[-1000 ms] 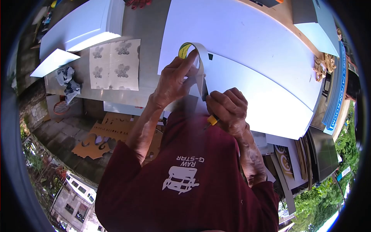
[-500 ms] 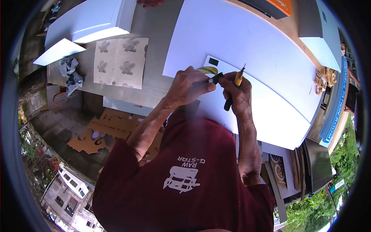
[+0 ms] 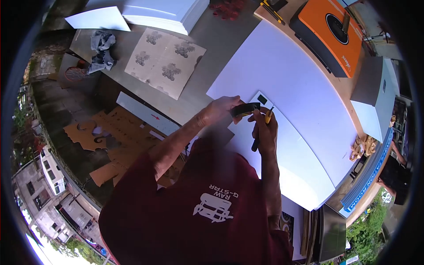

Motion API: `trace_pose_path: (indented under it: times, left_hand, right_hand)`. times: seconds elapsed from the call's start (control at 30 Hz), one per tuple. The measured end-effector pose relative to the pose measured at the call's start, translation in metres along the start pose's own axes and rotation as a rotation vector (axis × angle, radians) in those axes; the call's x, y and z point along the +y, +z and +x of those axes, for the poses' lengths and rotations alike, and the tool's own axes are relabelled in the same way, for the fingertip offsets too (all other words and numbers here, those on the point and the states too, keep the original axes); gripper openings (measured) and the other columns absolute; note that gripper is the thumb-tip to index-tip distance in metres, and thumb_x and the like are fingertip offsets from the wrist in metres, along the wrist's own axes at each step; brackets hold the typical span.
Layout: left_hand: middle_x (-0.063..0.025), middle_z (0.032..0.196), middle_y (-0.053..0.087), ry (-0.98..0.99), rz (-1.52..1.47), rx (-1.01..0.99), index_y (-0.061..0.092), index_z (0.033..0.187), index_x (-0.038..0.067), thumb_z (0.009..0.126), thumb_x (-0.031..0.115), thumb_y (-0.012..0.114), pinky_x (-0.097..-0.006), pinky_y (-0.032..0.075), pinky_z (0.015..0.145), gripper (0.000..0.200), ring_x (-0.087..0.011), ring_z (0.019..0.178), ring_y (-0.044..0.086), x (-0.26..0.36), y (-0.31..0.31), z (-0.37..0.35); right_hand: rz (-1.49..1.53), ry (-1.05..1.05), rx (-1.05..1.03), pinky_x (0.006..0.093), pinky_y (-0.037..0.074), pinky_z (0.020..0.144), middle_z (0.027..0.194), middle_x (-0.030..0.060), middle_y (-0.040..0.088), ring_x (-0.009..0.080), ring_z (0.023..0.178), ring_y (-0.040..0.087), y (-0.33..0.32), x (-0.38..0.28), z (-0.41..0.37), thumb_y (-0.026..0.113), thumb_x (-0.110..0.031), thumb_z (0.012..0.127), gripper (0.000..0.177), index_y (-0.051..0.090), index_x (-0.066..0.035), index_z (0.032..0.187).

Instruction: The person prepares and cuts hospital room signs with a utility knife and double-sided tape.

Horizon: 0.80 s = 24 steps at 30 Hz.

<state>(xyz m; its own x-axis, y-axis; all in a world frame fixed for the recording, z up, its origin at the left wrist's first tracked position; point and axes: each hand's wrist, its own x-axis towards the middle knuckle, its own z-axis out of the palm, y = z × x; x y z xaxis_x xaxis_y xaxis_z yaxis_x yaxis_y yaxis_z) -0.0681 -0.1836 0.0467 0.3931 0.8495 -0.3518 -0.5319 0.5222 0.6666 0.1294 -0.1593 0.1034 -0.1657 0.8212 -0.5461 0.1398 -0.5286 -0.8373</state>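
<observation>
My left hand (image 3: 221, 109) is closed around a roll of dark tape (image 3: 245, 109), held up above the white sheets. My right hand (image 3: 266, 132) is closed on a slim yellow and black hand tool (image 3: 268, 116). Its narrow tip points away from me, and its black end shows below the fingers. The right fingertips meet the near side of the tape roll; whether they pinch the tape's end is hidden. Under the hands lies a long white panel (image 3: 291, 154) with a curved edge and a small dark rectangle (image 3: 262, 99) near its far corner.
A larger white sheet (image 3: 282, 66) lies beneath the panel. Beyond it stands an orange and black machine (image 3: 327, 35). Printed cardboard (image 3: 165, 62) and crumpled plastic (image 3: 102, 51) lie on the grey table to the left. A blue sign (image 3: 366, 176) stands at the right edge.
My view has turned, so the table appears rotated clockwise. The tape roll has tilted, now showing its dark outer face. Both hands remain close together, holding the same things.
</observation>
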Motion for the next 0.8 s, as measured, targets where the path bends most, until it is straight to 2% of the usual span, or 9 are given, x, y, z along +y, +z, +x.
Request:
trace_pose_path:
  times: [0.1,0.2,0.23,0.33,0.47,0.5,0.57,0.7,0.8]
  left_hand:
    - [-0.01,0.09,0.068,-0.052,-0.047,-0.032,0.064,0.126,-0.004,0.104,0.053,0.04,-0.0335,0.044,0.086,0.066,-0.017,0.084,0.06,-0.002,-0.007,0.002]
    - [-0.0099,0.094,0.069,-0.032,-0.158,-0.223,0.06,0.131,-0.004,0.103,0.044,0.049,-0.0334,0.044,0.087,0.057,-0.0167,0.086,0.06,0.006,-0.007,-0.001]
    - [-0.0099,0.097,0.069,-0.012,-0.091,-0.222,0.056,0.134,-0.005,0.1,0.029,0.06,-0.0338,0.045,0.09,0.049,-0.0166,0.088,0.06,0.007,-0.006,-0.002]
    - [-0.0108,0.103,0.07,-0.023,-0.188,-0.254,0.053,0.136,-0.007,0.097,0.018,0.065,-0.0344,0.047,0.094,0.048,-0.0168,0.095,0.064,0.008,0.003,-0.002]
    - [-0.0137,0.113,0.071,0.018,-0.36,-0.225,0.06,0.127,-0.008,0.099,0.021,0.063,-0.0346,0.052,0.095,0.041,-0.02,0.102,0.069,0.001,-0.001,0.003]
    - [-0.014,0.111,0.071,-0.025,-0.393,-0.1,0.064,0.121,-0.008,0.1,0.021,0.063,-0.0341,0.054,0.093,0.036,-0.0215,0.101,0.07,0.001,0.0,0.003]
    - [-0.0142,0.11,0.072,-0.023,-0.389,-0.133,0.065,0.119,-0.009,0.099,0.021,0.063,-0.0343,0.055,0.091,0.035,-0.0221,0.099,0.07,0.001,0.001,0.005]
    - [-0.0146,0.106,0.072,-0.05,-0.366,-0.079,0.067,0.116,-0.008,0.099,0.021,0.064,-0.0358,0.055,0.088,0.034,-0.0224,0.094,0.069,0.006,0.006,0.004]
    - [-0.0152,0.108,0.073,-0.06,-0.399,-0.145,0.065,0.117,-0.005,0.096,0.014,0.066,-0.0374,0.053,0.095,0.028,-0.0239,0.1,0.07,0.007,0.003,0.006]
  right_hand:
    - [0.01,-0.006,-0.037,0.0217,0.033,0.043,0.082,0.0085,0.068,0.0035,0.046,0.042,-0.002,0.003,0.005,0.063,-0.034,0.098,0.043,0.061,0.004,0.118]
    - [-0.065,0.03,-0.068,0.0222,0.033,0.044,0.081,0.0076,0.068,0.0037,0.047,0.043,-0.005,0.003,0.007,0.06,-0.034,0.098,0.04,0.065,0.003,0.114]
    - [-0.086,0.03,-0.103,0.0224,0.033,0.045,0.081,0.007,0.068,0.0039,0.048,0.044,-0.008,0.005,0.01,0.059,-0.034,0.098,0.039,0.068,0.002,0.112]
    - [-0.063,0.034,-0.085,0.0224,0.034,0.045,0.079,0.0065,0.066,0.005,0.048,0.045,-0.01,0.003,0.008,0.061,-0.032,0.097,0.04,0.067,0.003,0.115]
    - [-0.05,0.072,-0.041,0.0225,0.036,0.046,0.073,0.0034,0.06,0.0061,0.05,0.046,-0.019,0.011,0.009,0.063,-0.031,0.096,0.041,0.067,0.005,0.116]
    - [-0.043,0.081,-0.038,0.0226,0.036,0.046,0.072,0.0026,0.058,0.0062,0.05,0.046,-0.022,0.013,0.009,0.064,-0.03,0.096,0.041,0.066,0.006,0.116]
    - [-0.033,0.098,-0.033,0.023,0.037,0.047,0.071,0.0007,0.055,0.0062,0.051,0.047,-0.026,0.015,0.009,0.065,-0.029,0.096,0.041,0.066,0.007,0.116]
    - [-0.016,0.103,-0.023,0.023,0.038,0.047,0.071,0.0014,0.056,0.0066,0.05,0.047,-0.028,0.022,0.009,0.066,-0.03,0.095,0.042,0.065,0.007,0.116]
    - [-0.048,0.095,0.048,0.0237,0.038,0.045,0.072,0.0043,0.06,0.0076,0.048,0.048,-0.026,0.025,0.011,0.067,-0.029,0.093,0.042,0.065,0.007,0.114]
